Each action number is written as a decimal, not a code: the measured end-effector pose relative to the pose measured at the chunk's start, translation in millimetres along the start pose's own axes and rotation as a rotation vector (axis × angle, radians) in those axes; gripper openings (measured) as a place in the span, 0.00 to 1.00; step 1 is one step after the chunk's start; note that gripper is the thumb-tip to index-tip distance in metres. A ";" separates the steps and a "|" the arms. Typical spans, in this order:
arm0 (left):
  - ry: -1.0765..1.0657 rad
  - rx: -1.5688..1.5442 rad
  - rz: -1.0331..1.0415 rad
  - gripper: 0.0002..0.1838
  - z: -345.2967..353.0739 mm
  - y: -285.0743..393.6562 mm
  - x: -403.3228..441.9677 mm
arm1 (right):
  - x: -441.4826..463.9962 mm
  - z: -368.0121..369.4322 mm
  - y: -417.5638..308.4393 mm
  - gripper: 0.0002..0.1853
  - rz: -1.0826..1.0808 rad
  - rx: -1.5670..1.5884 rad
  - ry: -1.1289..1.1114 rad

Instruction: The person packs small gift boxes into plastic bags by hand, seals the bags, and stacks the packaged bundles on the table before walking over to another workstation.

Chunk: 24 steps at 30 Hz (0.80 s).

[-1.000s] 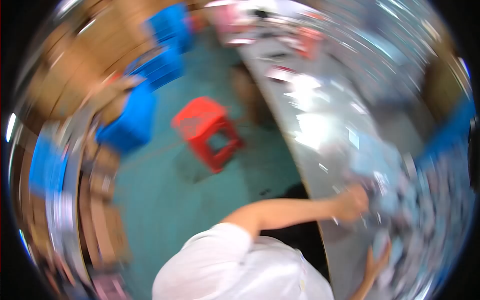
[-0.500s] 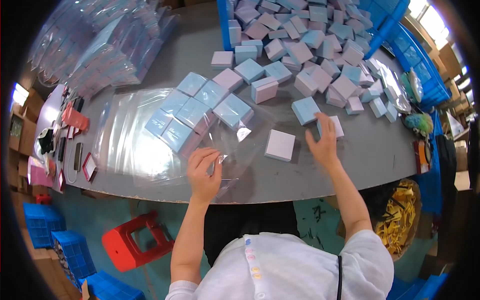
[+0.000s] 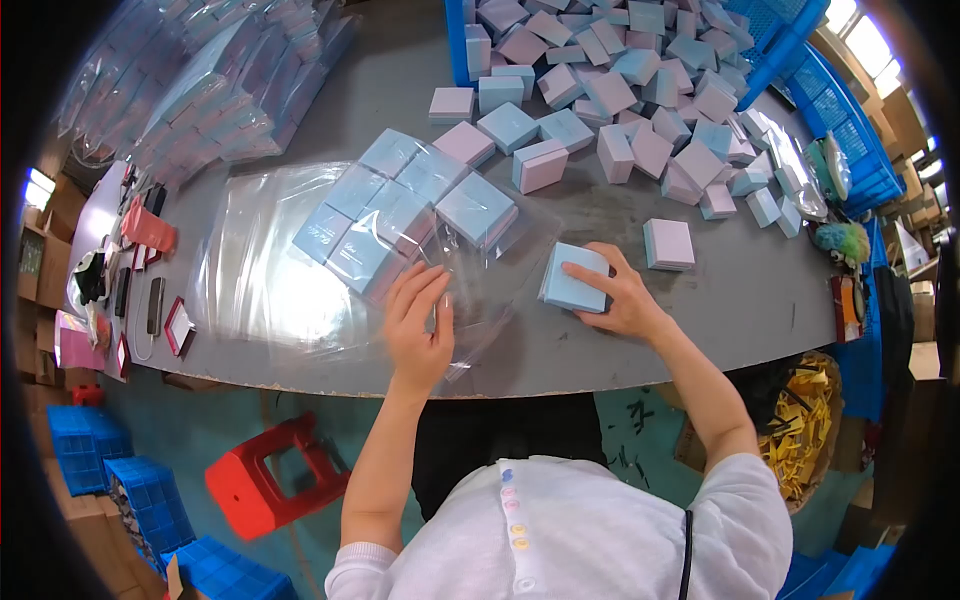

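Observation:
Several light-blue boxes [image 3: 395,212] lie side by side in a clear plastic bag [image 3: 470,300] on the grey table. At the bag's open end, my left hand [image 3: 418,328] has its fingers closed on the film. To the right, my right hand [image 3: 622,295] grips a blue box [image 3: 574,280] between thumb and fingers, near the bag's edge. A single pink-topped box [image 3: 669,245] sits beyond that hand. Flat clear bags [image 3: 265,270] are stacked left of the filled one. Loose pink and blue boxes [image 3: 610,92] form a heap at the back.
Wrapped packs of boxes [image 3: 220,90] are piled at the back left. A blue crate [image 3: 790,50] stands behind the heap. Small tools and a red-edged piece [image 3: 180,327] lie at the left. A red stool [image 3: 270,478] and a basket of yellow strips [image 3: 805,430] are below the table edge.
The view has swung from the floor and stool to the tabletop. Since half a second ago, my right hand has taken hold of a blue box and moved left and nearer the bag.

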<state>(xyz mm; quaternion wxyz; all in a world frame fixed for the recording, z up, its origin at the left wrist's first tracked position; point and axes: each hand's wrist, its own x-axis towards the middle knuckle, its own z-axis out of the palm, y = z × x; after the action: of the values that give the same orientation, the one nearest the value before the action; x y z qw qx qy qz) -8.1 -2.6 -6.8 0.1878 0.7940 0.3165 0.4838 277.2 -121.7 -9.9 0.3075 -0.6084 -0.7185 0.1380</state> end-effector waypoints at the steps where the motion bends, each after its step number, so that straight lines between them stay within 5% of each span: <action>1: -0.011 -0.013 0.018 0.12 1.9 -2.4 -0.3 | 0.7 5.2 -5.4 0.38 -0.009 0.001 -0.003; 3: -0.019 -0.019 0.038 0.13 0.8 -4.3 0.2 | 5.7 25.4 -29.1 0.38 0.134 0.275 0.260; 6: -0.018 -0.033 0.070 0.12 -0.5 -1.8 0.2 | 31.5 69.7 -71.2 0.38 -0.033 0.171 0.146; 9: -0.035 -0.028 0.097 0.12 -0.3 3.5 3.1 | 73.0 115.5 -77.7 0.39 -0.073 0.113 0.319; 12: -0.082 0.003 0.119 0.12 1.6 5.1 -3.6 | 105.5 116.8 -80.5 0.32 0.069 -0.454 0.432; 15: -0.087 0.002 0.111 0.12 3.4 -2.0 2.3 | 96.6 88.4 -67.5 0.26 -0.055 -0.163 0.316; 18: -0.060 -0.044 0.052 0.12 4.2 -2.0 5.1 | 112.8 54.5 -25.0 0.22 -0.242 -0.188 0.768; 20: -0.071 -0.033 0.048 0.12 3.8 -2.3 2.4 | 154.6 33.8 -7.9 0.24 -0.007 -0.471 0.927; 22: -0.102 -0.042 0.047 0.12 4.1 -0.4 -1.8 | 167.1 39.6 32.6 0.28 0.483 -0.405 0.468; 24: -0.107 -0.028 0.044 0.13 3.2 -1.4 -0.4 | 156.9 24.7 45.2 0.29 0.426 -0.222 0.457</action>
<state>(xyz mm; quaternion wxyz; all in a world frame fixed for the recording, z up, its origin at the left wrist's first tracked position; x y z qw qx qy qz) -5.9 -1.8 -9.3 0.2051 0.8228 0.2815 0.4490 286.7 43.2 -11.9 0.3569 -0.7900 -0.4980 -0.0199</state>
